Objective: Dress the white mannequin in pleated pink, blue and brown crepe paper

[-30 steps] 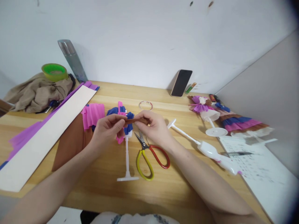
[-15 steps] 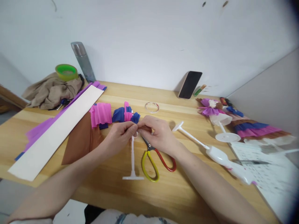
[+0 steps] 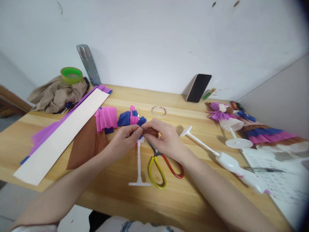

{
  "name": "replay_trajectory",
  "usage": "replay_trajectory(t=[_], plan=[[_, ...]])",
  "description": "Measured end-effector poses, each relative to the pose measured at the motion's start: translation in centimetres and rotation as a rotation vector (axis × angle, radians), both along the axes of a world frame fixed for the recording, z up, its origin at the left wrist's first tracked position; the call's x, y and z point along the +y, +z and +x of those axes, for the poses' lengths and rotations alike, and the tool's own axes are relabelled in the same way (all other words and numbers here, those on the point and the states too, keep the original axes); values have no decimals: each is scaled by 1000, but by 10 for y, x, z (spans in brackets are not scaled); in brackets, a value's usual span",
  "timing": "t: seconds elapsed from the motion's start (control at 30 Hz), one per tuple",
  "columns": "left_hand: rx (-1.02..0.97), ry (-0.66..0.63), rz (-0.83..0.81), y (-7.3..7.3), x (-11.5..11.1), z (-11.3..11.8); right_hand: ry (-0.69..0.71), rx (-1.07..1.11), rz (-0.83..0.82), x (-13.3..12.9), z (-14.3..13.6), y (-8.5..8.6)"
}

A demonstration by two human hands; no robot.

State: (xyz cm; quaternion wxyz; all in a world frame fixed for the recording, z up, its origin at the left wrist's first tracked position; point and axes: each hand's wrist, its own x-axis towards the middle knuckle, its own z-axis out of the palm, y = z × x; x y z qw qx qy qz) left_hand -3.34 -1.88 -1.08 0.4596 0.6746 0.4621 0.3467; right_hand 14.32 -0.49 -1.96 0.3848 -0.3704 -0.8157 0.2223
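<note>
My left hand [image 3: 126,137] and my right hand [image 3: 166,137] meet fingertip to fingertip, both closed in a pinch. Between them runs a gathered strip of brown crepe paper [image 3: 151,131], mostly covered by my fingers. Just behind the hands lies a pleated blue and pink paper piece [image 3: 134,120] with small white bits on it. Under my fingertips stands a white doll stand [image 3: 138,164], its top hidden by the hands. Scissors [image 3: 156,170] with one yellow and one red handle lie beneath my right hand.
A long cream card strip [image 3: 62,135], brown paper [image 3: 83,146] and pink pleated paper [image 3: 106,119] lie left. Behind are a clear ring [image 3: 158,111], a phone [image 3: 199,88] and a flask [image 3: 89,64]. Rightward lie a white doll torso [image 3: 241,172] and a paper-dressed figure [image 3: 219,111].
The right fingers have shifted slightly, and more of the gathered brown paper shows between the hands. The whole view has moved a little; both hands keep their pinch.
</note>
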Motion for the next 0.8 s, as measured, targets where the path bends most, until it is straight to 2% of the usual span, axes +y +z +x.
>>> replay_trajectory(t=[0.37, 0.47, 0.53, 0.6, 0.67, 0.73, 0.8], plan=[[-18, 18, -10, -6, 1, 0, -8, 32, 4, 0, 0, 2], [-88, 150, 75, -7, 3, -2, -126, 65, 12, 1, 0, 2], [-104, 298, 216, -7, 5, -6, -226, 141, -13, 3, 2, 2], [-54, 390, 411, -7, 5, -9, -273, 211, -62, 5, 3, 1], [67, 338, 636, -5, 4, -10, -238, 238, -104, 5, 3, 1], [206, 179, 830, -5, 2, -9, -129, 191, -93, 3, 2, 1], [287, 39, 900, -6, -1, -5, -12, 101, -23, 0, 1, 2]])
